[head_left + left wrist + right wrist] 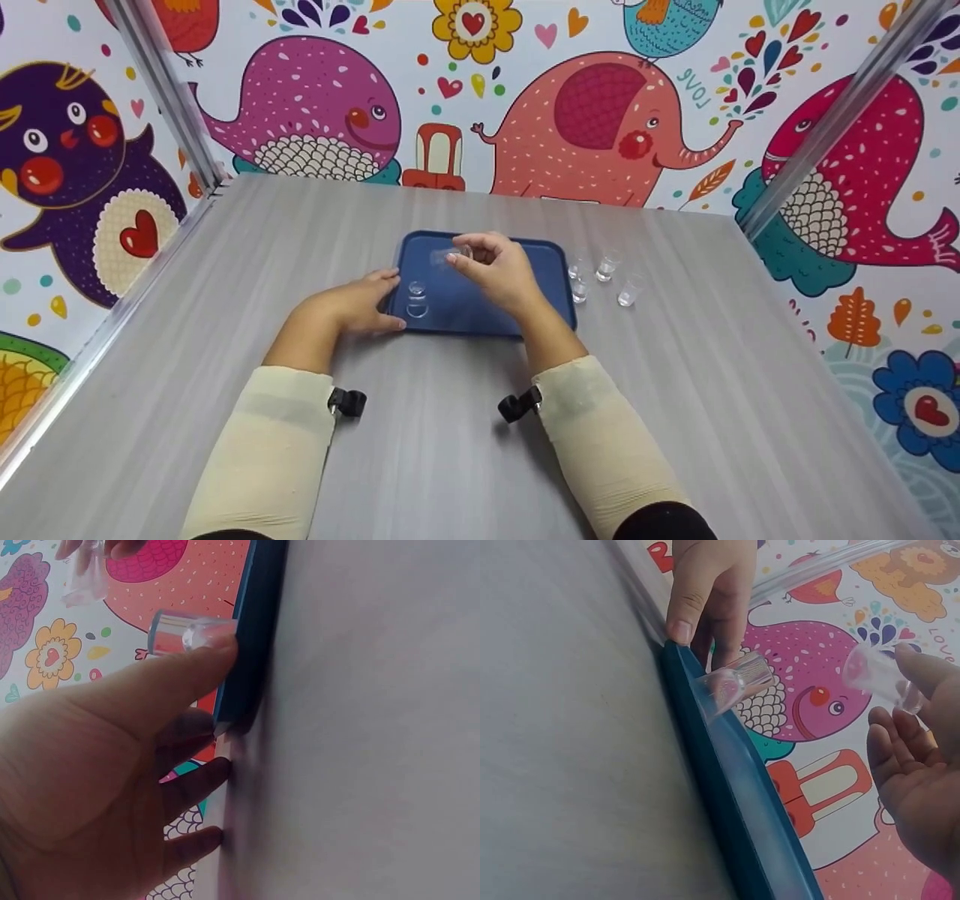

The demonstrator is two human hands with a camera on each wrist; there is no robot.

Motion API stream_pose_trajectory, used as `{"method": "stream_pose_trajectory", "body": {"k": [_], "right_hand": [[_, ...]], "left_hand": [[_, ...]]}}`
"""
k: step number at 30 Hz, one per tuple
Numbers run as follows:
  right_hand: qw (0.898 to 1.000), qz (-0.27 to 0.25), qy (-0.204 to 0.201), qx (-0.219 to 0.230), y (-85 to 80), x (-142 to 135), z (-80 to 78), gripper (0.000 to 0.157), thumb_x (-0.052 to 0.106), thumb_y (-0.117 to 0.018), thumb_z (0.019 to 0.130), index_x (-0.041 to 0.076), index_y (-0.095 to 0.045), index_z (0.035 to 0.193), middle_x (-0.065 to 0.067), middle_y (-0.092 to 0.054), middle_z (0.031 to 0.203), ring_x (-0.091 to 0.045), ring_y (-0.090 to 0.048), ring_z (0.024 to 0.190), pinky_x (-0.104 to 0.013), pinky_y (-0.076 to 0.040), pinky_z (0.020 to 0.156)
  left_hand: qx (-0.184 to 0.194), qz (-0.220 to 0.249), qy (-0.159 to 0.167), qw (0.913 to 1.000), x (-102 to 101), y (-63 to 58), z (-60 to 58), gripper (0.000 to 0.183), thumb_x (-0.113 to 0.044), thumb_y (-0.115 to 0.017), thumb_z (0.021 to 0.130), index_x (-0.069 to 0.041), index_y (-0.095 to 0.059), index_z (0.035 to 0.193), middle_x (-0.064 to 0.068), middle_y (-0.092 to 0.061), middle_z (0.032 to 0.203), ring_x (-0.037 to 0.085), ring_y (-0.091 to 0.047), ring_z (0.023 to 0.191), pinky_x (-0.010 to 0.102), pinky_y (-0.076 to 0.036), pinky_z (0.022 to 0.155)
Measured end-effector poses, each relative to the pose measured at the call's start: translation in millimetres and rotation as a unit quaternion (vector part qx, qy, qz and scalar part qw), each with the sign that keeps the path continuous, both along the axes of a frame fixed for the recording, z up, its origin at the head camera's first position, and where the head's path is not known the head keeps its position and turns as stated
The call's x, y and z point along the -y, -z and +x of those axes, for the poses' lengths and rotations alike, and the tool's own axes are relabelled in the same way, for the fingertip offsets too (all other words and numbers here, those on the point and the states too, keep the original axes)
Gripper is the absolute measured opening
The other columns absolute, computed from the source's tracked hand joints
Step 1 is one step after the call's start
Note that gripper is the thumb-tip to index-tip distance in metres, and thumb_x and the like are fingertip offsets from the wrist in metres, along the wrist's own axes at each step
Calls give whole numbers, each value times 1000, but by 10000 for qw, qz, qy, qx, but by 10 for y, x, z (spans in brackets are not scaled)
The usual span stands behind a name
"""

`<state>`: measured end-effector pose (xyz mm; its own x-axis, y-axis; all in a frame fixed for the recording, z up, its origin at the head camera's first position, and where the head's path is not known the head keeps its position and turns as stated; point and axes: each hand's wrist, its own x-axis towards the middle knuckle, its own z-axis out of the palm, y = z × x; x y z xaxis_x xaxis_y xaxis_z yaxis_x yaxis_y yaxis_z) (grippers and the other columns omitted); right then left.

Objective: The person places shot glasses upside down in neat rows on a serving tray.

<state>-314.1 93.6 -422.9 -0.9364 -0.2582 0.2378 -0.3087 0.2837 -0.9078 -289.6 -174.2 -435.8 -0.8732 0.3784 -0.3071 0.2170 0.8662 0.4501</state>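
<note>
Sleeves nearest, my right hand pinches a cup over the tray; my left hand, fingers spread, touches its edge.

A grey table with faint pale streaks bears a blue rectangular tray with rounded corners, flat on its far half. To the tray's right stand four small clear cups, two just beside its edge and two farther right, apart.

The left sleeve and right sleeve are cream, close-fitting and faintly wrinkled. Small, rounded black devices jut inward near their cuffs. A black covering meets the right sleeve's upper end.
</note>
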Motion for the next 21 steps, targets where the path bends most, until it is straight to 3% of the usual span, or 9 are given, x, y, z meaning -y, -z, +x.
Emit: {"method": "stream_pose_trajectory", "body": {"k": [5, 9, 12, 16, 21], "right_hand": [[9996, -21, -171, 237, 42, 33, 5, 35, 21, -86, 93, 18, -78, 127, -4, -76, 111, -17, -71, 97, -25, -63, 82], [9979, 353, -301, 463, 75, 73, 11, 39, 17, -83, 95, 20, -75, 133, 2, -78, 122, -16, -73, 111, -30, -65, 96], [9955, 653, -487, 490, 116, 106, 4, 42, 13, -82, 95, 15, -73, 136, 1, -78, 127, -18, -73, 119, -35, -64, 101], [9919, 927, -716, 489, 189, 132, -10, 44, 8, -81, 94, 9, -72, 137, -4, -78, 129, -21, -74, 120, -37, -64, 102], [9888, 1200, -684, 560, 251, 137, -13, 42, 7, -81, 93, 11, -74, 135, -1, -79, 127, -18, -73, 116, -38, -63, 104]], "left_hand": [[-27, 0, 22, 10000, 6, 1, 6, 92, -42, -73, 101, -3, -25, 170, 13, -16, 181, 43, -19, 167, 59, -20, 136], [-16, 3, -23, 10000, 15, 6, 10, 92, -43, -73, 101, -4, -25, 170, 13, -15, 182, 42, -18, 167, 59, -19, 136], [-29, 23, -28, 10000, 19, 5, 15, 92, -43, -73, 101, -4, -25, 170, 13, -16, 181, 42, -19, 167, 59, -20, 136], [-80, 85, 71, 9999, 17, 2, 12, 92, -41, -73, 100, -1, -26, 169, 15, -17, 181, 43, -20, 166, 58, -20, 136], [-52, 95, 66, 9999, 3, -16, 11, 93, -40, -73, 100, 0, -26, 169, 15, -16, 181, 43, -19, 166, 59, -20, 136]]}}
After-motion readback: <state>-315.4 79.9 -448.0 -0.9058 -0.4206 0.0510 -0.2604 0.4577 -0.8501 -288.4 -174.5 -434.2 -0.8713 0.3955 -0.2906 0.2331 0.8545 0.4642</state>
